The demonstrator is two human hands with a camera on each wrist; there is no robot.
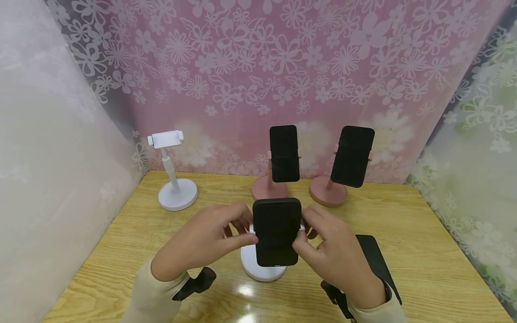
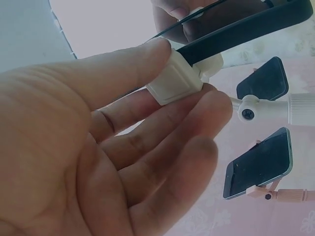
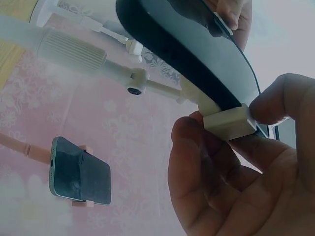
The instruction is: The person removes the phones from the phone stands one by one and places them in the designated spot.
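A black phone (image 1: 277,233) sits upright in the holder of a white phone stand (image 1: 263,271), near the middle of the table. On the phone's left side, my left hand (image 1: 214,235) pinches the holder's white clamp arm (image 2: 174,81) between thumb and fingers. My right hand (image 1: 333,246) grips the opposite clamp arm (image 3: 230,123), its thumb at the phone's screen edge. Both clamp arms lie against the phone's sides. The phone hides most of the stand's pole in the head view.
Behind stand two pink phone stands (image 1: 269,188) (image 1: 328,192), bearing dark phones (image 1: 284,153) (image 1: 353,156). A white phone stand (image 1: 177,195) without a phone is at the back left. Under my right forearm lies a flat black object (image 1: 375,260). Floral curtains (image 1: 258,67) enclose the wooden table (image 1: 436,269).
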